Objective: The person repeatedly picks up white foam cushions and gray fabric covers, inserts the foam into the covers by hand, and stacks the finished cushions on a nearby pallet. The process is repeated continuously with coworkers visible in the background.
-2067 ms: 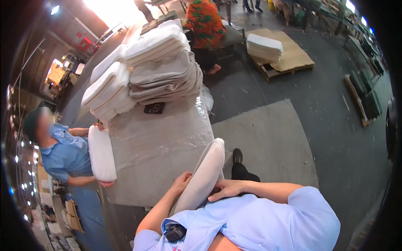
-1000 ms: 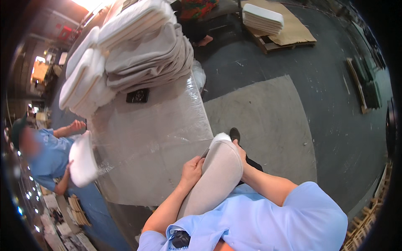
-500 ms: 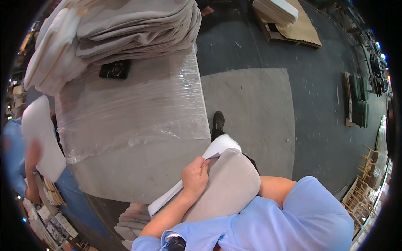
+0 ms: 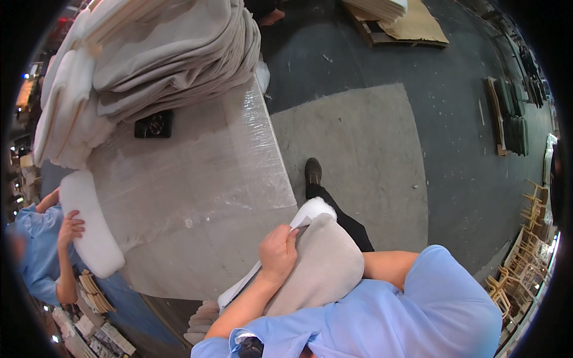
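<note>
Against my body I hold a grey fabric cushion cover (image 4: 332, 258), with white padding (image 4: 317, 209) showing at its far open end and along its left side. My left hand (image 4: 278, 253) is closed on the edge of the cover, thumb and fingers pinching the cloth near the opening. From the right my forearm (image 4: 387, 268) passes behind the cover, which hides my right hand fully. What that hand touches cannot be seen.
A plastic-wrapped table (image 4: 197, 173) carries stacked grey covers (image 4: 179, 59), white padding (image 4: 62, 113) and a small black box (image 4: 153, 124). At left a co-worker (image 4: 45, 238) holds a white pad (image 4: 89, 221). A pallet (image 4: 412, 33) and wooden chair frames (image 4: 516, 262) stand to the right.
My view has shifted a little. The cover's far end has sagged and narrowed slightly, while my left hand keeps its pinch. The co-worker's white pad has moved nearer the table.
</note>
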Demonstrator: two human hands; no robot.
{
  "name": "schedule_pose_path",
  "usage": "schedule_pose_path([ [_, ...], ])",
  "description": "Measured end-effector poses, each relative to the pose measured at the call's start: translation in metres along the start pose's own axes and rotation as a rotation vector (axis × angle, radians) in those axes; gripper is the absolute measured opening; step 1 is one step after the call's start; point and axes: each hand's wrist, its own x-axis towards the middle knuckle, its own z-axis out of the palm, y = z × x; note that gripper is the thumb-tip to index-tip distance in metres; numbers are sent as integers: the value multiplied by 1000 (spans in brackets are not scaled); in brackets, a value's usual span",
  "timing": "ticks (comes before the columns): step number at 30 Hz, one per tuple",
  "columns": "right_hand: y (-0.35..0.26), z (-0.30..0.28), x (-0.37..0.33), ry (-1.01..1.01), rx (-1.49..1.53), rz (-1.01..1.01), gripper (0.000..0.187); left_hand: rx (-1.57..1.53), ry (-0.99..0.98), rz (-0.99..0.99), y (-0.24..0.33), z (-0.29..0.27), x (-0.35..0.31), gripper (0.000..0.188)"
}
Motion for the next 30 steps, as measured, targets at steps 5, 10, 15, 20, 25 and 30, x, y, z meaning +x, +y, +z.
schedule_pose_path([
  [5,-50,-43,18,386,-295,-117,32,-148,-188,-92,8,-24,2,19],
  [10,-136,-55,-18,50,-444,-502,23,-433,-566,-451,28,-38,38,29],
  [15,-158,-55,-24,-108,-748,-524,19,-601,-512,-563,36,-19,33,29],
  [20,-161,-55,-29,-140,-711,-493,17,-210,-186,-173,45,-4,9,22],
  [25,-154,-61,-30,-217,-747,-573,17,-58,12,168,39,3,-3,23],
  [30,-153,-71,-41,-299,-712,-554,18,-68,77,285,37,5,-9,22],
])
